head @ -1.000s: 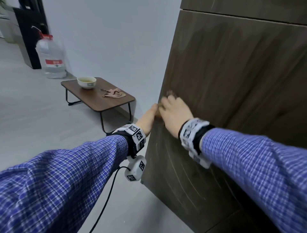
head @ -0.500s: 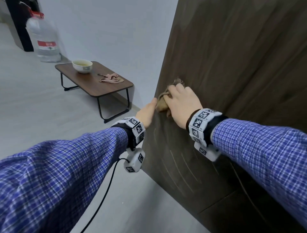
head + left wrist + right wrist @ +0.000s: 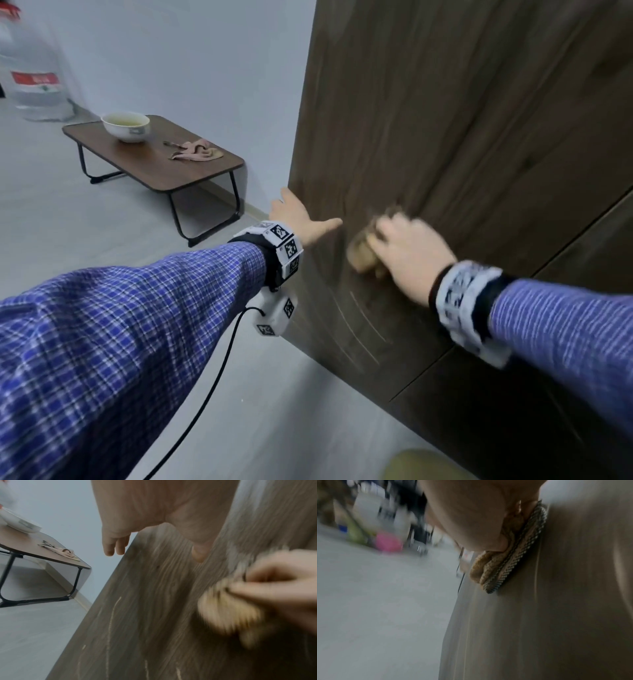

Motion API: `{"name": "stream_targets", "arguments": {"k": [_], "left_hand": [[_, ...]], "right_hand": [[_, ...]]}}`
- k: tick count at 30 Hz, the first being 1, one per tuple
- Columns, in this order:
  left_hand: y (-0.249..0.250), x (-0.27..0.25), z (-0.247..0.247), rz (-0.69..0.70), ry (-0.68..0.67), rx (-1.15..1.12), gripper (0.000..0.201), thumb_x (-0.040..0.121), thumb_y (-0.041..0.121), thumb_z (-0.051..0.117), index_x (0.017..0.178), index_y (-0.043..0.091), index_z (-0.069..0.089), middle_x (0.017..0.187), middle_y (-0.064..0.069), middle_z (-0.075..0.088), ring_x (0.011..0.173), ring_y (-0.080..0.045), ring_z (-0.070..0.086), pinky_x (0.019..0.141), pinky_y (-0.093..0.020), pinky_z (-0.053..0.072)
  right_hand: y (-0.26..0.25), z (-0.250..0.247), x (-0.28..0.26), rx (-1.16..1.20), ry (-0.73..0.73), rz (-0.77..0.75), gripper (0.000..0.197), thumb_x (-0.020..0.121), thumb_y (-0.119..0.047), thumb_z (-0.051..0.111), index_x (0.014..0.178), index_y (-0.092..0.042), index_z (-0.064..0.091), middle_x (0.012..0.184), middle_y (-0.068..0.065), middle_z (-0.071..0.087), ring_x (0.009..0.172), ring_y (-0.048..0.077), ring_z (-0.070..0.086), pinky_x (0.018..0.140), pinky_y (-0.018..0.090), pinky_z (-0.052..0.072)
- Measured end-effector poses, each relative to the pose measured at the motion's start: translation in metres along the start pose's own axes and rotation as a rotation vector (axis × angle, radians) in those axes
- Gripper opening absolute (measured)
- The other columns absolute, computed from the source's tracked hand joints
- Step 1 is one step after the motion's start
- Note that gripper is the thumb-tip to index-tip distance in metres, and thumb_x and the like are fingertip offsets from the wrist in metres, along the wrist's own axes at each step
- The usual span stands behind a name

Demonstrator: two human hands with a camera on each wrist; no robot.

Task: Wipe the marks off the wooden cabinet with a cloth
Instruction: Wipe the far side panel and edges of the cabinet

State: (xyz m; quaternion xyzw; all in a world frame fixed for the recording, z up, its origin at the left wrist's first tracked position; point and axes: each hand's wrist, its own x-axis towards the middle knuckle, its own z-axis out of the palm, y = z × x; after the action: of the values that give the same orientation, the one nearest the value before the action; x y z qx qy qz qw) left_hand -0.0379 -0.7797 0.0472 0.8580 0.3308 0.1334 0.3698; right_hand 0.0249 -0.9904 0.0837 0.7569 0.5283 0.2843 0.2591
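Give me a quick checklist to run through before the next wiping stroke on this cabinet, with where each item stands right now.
1. Cloth gripped by the right hand: ok, fingers curl over the bunched tan cloth.
2. Cloth flat against the cabinet: ok, the right wrist view shows it pressed to the panel.
3. Left hand out of the cloth's way: ok, it rests open at the panel's edge, apart from the cloth.
4. Marks remaining: not ok, pale streaks still show below the cloth.
5. Area under the cloth clean: cannot tell, hidden and blurred.

No legible text anywhere.
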Motion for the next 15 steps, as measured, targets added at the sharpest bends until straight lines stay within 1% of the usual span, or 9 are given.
{"name": "stream_targets", "arguments": {"k": [2,3,4,6,8,10,11,12,15], "left_hand": [[0.007,0.001,-0.002,-0.004,0.022,-0.027,0.130,0.066,0.075,0.075,0.153,0.000,0.015,0.149,-0.021,0.037,0.137,-0.037,0.041,0.112,-0.049,0.038],[0.010,0.002,-0.002,-0.014,0.023,-0.040,0.130,0.065,0.075,0.075,0.153,0.000,0.014,0.150,-0.021,0.037,0.137,-0.037,0.041,0.112,-0.049,0.038],[0.012,0.000,-0.002,-0.025,0.021,-0.047,0.131,0.066,0.074,0.075,0.153,-0.001,0.013,0.151,-0.021,0.036,0.138,-0.037,0.041,0.112,-0.050,0.038],[0.014,-0.002,0.001,-0.035,0.022,-0.051,0.128,0.070,0.070,0.075,0.154,-0.001,0.010,0.153,-0.020,0.034,0.139,-0.036,0.040,0.113,-0.048,0.037],[0.012,-0.005,0.003,-0.043,0.013,-0.045,0.126,0.071,0.068,0.077,0.153,0.000,0.010,0.153,-0.019,0.035,0.138,-0.035,0.042,0.112,-0.046,0.039],[0.010,-0.007,0.003,-0.073,-0.009,-0.024,0.130,0.068,0.072,0.077,0.153,-0.001,0.011,0.152,-0.019,0.037,0.136,-0.037,0.044,0.111,-0.046,0.040],[0.011,-0.007,0.002,-0.088,-0.021,-0.020,0.134,0.065,0.075,0.076,0.153,-0.002,0.011,0.152,-0.020,0.037,0.136,-0.037,0.045,0.111,-0.046,0.041],[0.013,-0.007,0.003,-0.102,-0.030,-0.024,0.137,0.063,0.078,0.075,0.153,-0.003,0.010,0.152,-0.020,0.038,0.136,-0.037,0.045,0.111,-0.045,0.041],[0.023,-0.010,0.002,-0.134,-0.010,-0.071,0.140,0.062,0.078,0.075,0.153,-0.005,0.010,0.155,-0.021,0.034,0.140,-0.036,0.040,0.115,-0.044,0.035]], "right_hand": [[0.024,-0.033,0.027,0.054,0.151,0.098,0.039,0.072,-0.015,0.050,0.106,-0.010,0.067,0.108,0.016,0.055,0.089,0.035,0.050,0.064,0.038,0.039],[0.028,-0.036,0.028,0.047,0.161,0.104,0.038,0.072,-0.014,0.049,0.106,-0.010,0.066,0.109,0.016,0.054,0.089,0.035,0.048,0.064,0.039,0.038],[0.027,-0.031,0.019,0.029,0.142,0.069,0.037,0.072,-0.014,0.051,0.106,-0.010,0.065,0.109,0.016,0.054,0.090,0.035,0.048,0.064,0.039,0.037],[0.010,0.001,-0.022,-0.007,0.000,-0.062,0.040,0.067,-0.018,0.054,0.103,-0.010,0.069,0.108,0.016,0.058,0.091,0.035,0.049,0.063,0.037,0.039],[-0.012,0.041,-0.080,-0.042,-0.231,-0.205,0.042,0.069,-0.021,0.047,0.099,-0.009,0.075,0.111,0.013,0.063,0.094,0.034,0.054,0.066,0.037,0.044],[-0.022,0.065,-0.117,-0.039,-0.382,-0.229,0.045,0.073,-0.022,0.038,0.094,-0.010,0.076,0.112,0.010,0.064,0.095,0.032,0.057,0.069,0.037,0.046],[-0.020,0.067,-0.117,-0.045,-0.411,-0.223,0.045,0.074,-0.022,0.036,0.090,-0.011,0.077,0.110,0.009,0.064,0.097,0.032,0.057,0.070,0.036,0.047],[-0.016,0.062,-0.110,-0.055,-0.389,-0.219,0.043,0.074,-0.022,0.037,0.087,-0.012,0.077,0.108,0.008,0.064,0.098,0.033,0.058,0.070,0.035,0.047],[0.006,0.017,-0.061,-0.064,-0.136,-0.145,0.035,0.070,-0.022,0.046,0.090,-0.015,0.073,0.101,0.009,0.060,0.086,0.031,0.056,0.063,0.034,0.042]]}}
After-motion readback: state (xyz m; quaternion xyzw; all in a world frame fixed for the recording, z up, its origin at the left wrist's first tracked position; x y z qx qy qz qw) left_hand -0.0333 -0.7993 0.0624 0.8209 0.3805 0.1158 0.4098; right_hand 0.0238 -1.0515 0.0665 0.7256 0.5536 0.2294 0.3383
